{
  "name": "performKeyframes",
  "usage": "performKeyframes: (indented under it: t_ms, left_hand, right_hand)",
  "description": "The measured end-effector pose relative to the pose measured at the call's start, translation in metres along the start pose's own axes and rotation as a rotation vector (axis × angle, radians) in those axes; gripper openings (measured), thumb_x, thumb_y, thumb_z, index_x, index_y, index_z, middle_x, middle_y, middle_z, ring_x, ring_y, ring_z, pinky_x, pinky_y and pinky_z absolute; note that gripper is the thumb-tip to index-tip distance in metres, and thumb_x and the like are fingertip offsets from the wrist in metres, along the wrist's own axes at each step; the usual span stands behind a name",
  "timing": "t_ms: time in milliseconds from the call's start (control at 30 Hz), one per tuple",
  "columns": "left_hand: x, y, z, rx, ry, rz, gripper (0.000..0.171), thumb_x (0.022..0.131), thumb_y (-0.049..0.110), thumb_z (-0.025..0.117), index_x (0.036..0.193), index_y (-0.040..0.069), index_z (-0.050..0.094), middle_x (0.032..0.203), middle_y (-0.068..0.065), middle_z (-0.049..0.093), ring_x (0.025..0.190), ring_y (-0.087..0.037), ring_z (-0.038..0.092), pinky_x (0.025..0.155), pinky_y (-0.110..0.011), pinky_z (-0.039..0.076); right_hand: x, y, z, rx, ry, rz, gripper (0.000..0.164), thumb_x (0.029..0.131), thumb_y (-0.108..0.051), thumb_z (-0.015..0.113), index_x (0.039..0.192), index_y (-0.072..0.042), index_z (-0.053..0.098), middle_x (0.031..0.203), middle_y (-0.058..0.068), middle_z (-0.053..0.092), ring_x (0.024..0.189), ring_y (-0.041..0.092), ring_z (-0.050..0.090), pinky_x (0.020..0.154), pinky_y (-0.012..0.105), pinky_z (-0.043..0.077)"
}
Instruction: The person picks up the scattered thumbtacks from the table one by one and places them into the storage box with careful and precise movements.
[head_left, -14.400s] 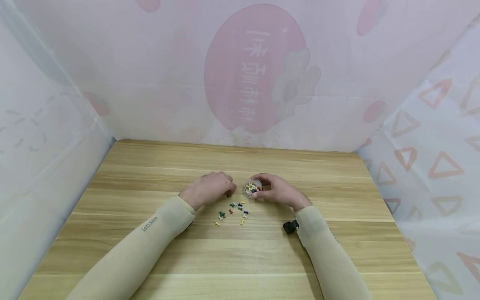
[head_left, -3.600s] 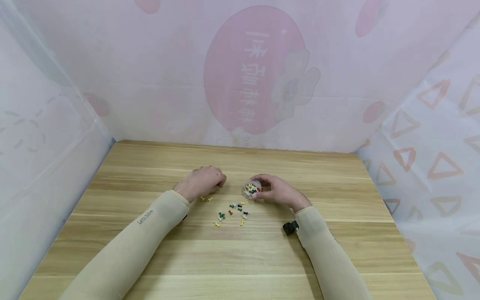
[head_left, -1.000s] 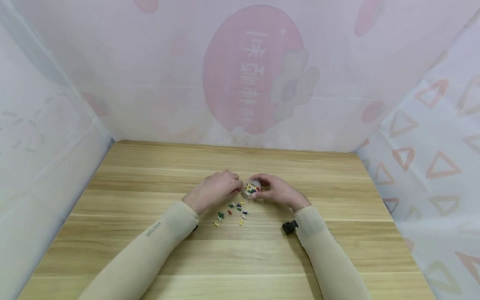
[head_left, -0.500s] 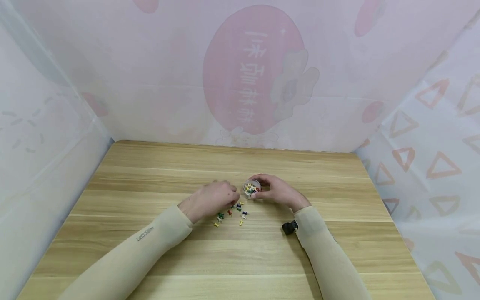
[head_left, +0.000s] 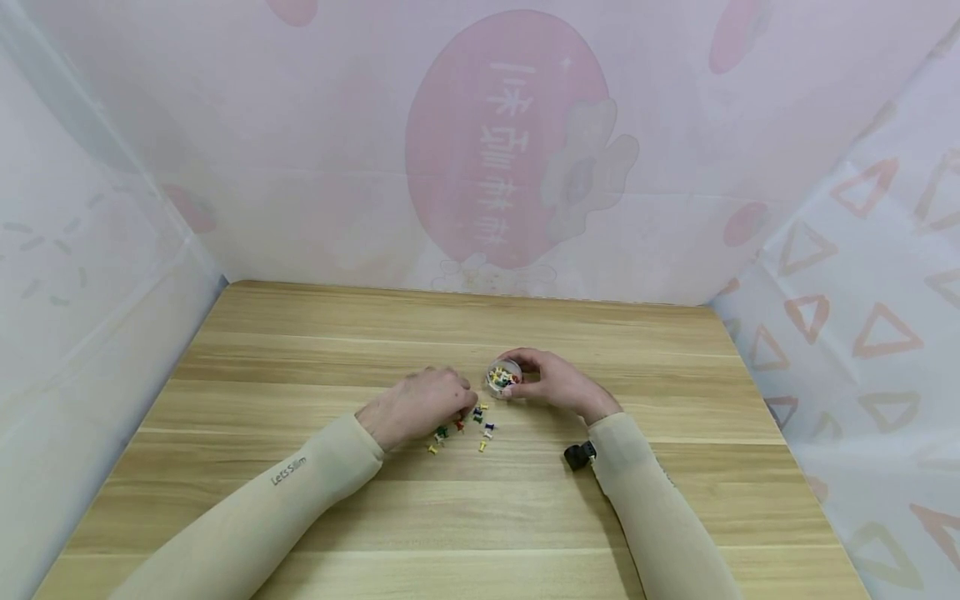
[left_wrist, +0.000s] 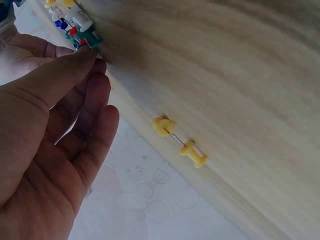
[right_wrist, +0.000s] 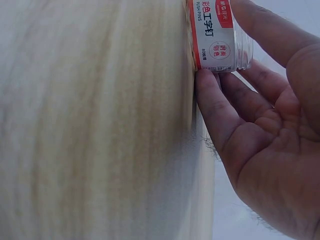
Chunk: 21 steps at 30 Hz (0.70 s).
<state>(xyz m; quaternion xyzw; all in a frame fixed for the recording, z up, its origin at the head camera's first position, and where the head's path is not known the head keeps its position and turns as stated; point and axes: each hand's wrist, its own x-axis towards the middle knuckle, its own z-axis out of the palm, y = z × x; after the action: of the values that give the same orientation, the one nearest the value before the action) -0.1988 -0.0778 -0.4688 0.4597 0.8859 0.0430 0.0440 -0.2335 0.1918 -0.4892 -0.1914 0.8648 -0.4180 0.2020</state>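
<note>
My left hand [head_left: 423, 407] reaches into a loose group of coloured push pins on the table. In the left wrist view, thumb and index fingertip of the left hand [left_wrist: 55, 115] come together at a green push pin [left_wrist: 91, 38], and white, red, blue and yellow pins lie right beyond it. My right hand [head_left: 558, 383] holds a small round clear jar [head_left: 495, 392] upright on the table, fingers and thumb around its side. Mixed push pins show inside. The right wrist view shows the jar's red and white "PUSH PINS" label [right_wrist: 212, 35].
Two yellow push pins [left_wrist: 192, 153] lie apart, hidden under the left hand in the head view. Other yellow pins [head_left: 432, 450] lie nearer the person. A black device [head_left: 579, 455] is at the right wrist. Printed sheets [head_left: 337, 208] wall the wooden table [head_left: 480, 533].
My left hand has drawn back from beside the jar, toward the person and slightly left, down to the loose pins. Right hand and jar have stayed put.
</note>
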Motion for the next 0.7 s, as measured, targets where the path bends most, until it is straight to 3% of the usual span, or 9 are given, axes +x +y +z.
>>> performKeyframes:
  t_ms: [267, 500, 700]
  left_hand:
    - [0.001, -0.001, 0.002, -0.031, 0.011, -0.004, 0.017, 0.089, 0.010, 0.076, 0.080, 0.020, 0.067, 0.076, 0.012, 0.054, 0.067, -0.007, 0.053, 0.058, -0.021, 0.046]
    - [0.005, -0.001, -0.001, -0.058, 0.070, -0.010, 0.019, 0.093, 0.005, 0.071, 0.082, 0.020, 0.067, 0.076, 0.012, 0.054, 0.066, -0.007, 0.052, 0.056, -0.020, 0.046]
    - [0.012, 0.000, -0.007, -0.104, 0.087, -0.065, 0.013, 0.098, 0.009, 0.066, 0.090, 0.019, 0.070, 0.082, 0.012, 0.058, 0.068, -0.005, 0.055, 0.056, -0.018, 0.048]
  right_hand:
    - [0.000, 0.000, 0.000, 0.002, -0.002, -0.001, 0.064, 0.084, -0.036, 0.086, 0.143, -0.026, 0.061, 0.130, -0.004, 0.066, 0.121, 0.015, 0.059, 0.109, 0.042, 0.043]
    - [0.000, 0.000, 0.000, -0.003, -0.002, 0.002, 0.066, 0.084, -0.038, 0.085, 0.143, -0.026, 0.060, 0.129, -0.004, 0.066, 0.119, 0.016, 0.059, 0.108, 0.043, 0.044]
    - [-0.001, 0.000, -0.001, 0.010, -0.005, -0.003, 0.065, 0.083, -0.038, 0.085, 0.142, -0.028, 0.061, 0.129, -0.004, 0.066, 0.119, 0.017, 0.059, 0.108, 0.045, 0.043]
